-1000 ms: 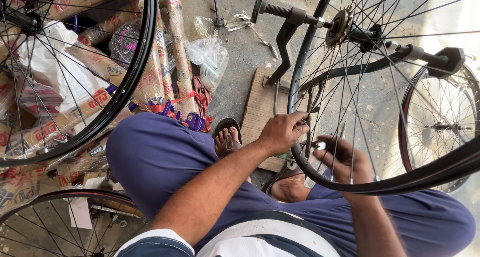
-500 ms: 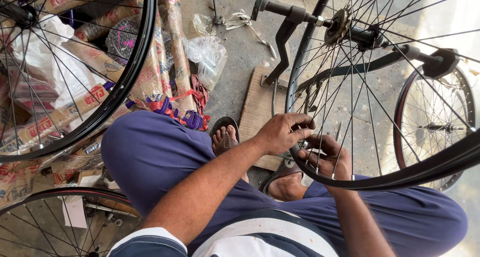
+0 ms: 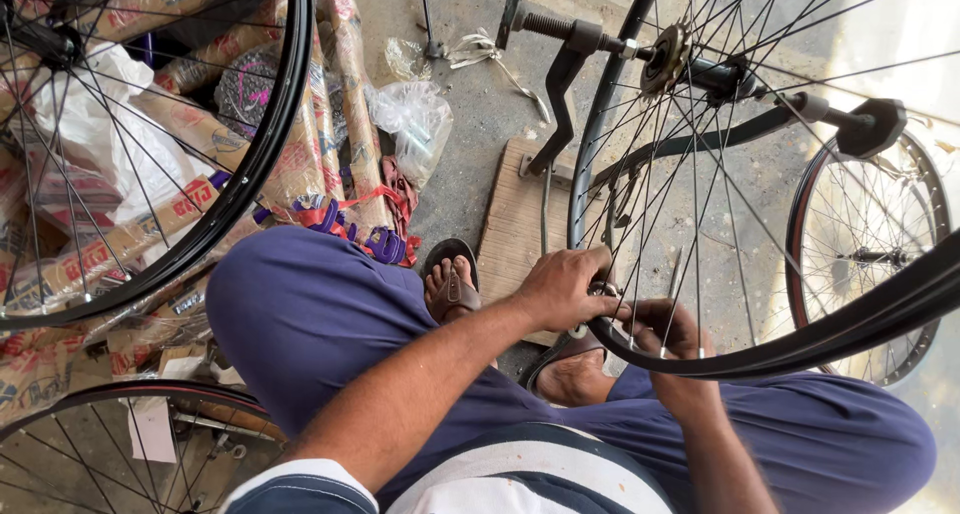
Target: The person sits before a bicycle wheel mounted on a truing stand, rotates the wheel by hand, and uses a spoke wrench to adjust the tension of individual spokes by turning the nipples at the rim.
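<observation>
Left hand (image 3: 562, 292) clenched on rim (image 3: 590, 154) at 7 o'clock; right hand (image 3: 668, 326) pinching a spoke (image 3: 672, 284) just beside, at 6.

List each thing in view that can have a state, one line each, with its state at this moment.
Left hand: closed on the black rim.
Right hand: fingers pinched at the spokes inside the rim.
Bicycle wheel: upright, mounted by its axle on a stand.
Stand: upright on a wooden board.
Wooden board: flat on the ground.
Plastic bag: crumpled, on the ground.
</observation>
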